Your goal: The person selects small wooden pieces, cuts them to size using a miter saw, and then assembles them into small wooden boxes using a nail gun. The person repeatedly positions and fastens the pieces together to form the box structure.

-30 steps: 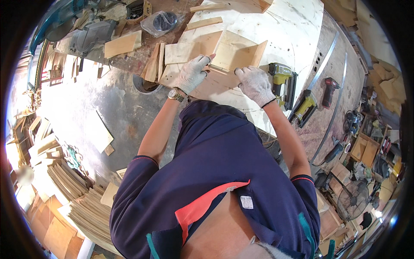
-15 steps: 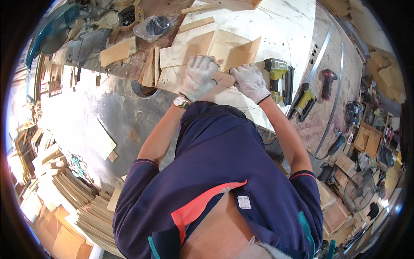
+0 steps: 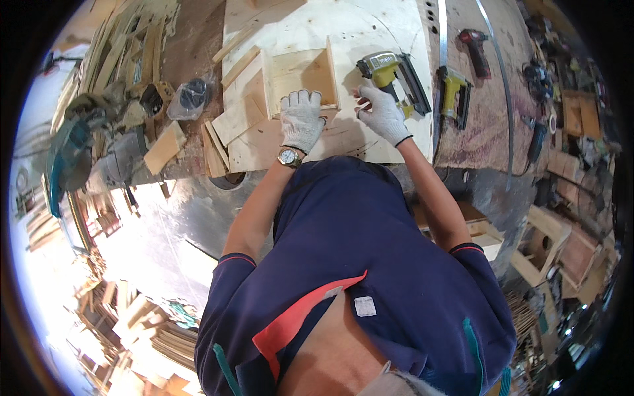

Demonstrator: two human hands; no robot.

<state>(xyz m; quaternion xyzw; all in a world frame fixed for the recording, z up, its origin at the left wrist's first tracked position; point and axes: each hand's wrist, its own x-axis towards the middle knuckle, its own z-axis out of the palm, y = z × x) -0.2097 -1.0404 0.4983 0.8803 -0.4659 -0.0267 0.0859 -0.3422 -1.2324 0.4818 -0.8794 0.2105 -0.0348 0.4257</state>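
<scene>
head view | left hand (image 3: pixel 302 121): fingers over near edge of wooden box (image 3: pixel 290 71), can't tell if clamped | right hand (image 3: pixel 382 113): fingers curled, apart, beside yellow-green nail gun (image 3: pixel 384 66) | box: on pale board (image 3: pixel 347 140) atop tabletop (image 3: pixel 472 135)

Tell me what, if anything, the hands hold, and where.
Left hand lies on the wooden box, at its near edge; grip unclear. Right hand, near the nail gun, shows nothing held.

I saw a narrow lane of white board (image 3: pixel 348 49) between the open wooden box (image 3: pixel 333 76) and the yellow-green nailer (image 3: pixel 388 65). The nailer blocked the way just ahead of the right hand (image 3: pixel 381 113); upright box sides flanked the space ahead of the left hand (image 3: pixel 302 120).
</scene>
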